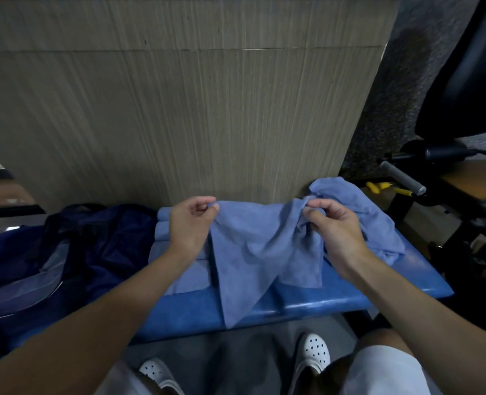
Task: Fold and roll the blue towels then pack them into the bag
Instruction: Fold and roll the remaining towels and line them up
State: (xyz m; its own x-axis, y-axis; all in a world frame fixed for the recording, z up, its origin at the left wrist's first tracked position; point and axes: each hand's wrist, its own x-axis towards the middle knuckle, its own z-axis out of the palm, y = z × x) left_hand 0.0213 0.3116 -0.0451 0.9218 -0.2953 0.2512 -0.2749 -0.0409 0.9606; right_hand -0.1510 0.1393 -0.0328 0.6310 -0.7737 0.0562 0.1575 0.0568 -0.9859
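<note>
A light blue towel hangs between my hands above the blue padded bench, its lower corner drooping past the bench's front edge. My left hand pinches the towel's top left corner. My right hand pinches a bunched part of the top edge. More crumpled blue towel lies behind my right hand. Rolled towels and a flat folded one lie under my left arm. The dark navy bag lies open on the left.
A wood-grain panel stands right behind the bench. Black exercise equipment with a grey handle and yellow tools is at the right. My white perforated shoes are on the grey floor below.
</note>
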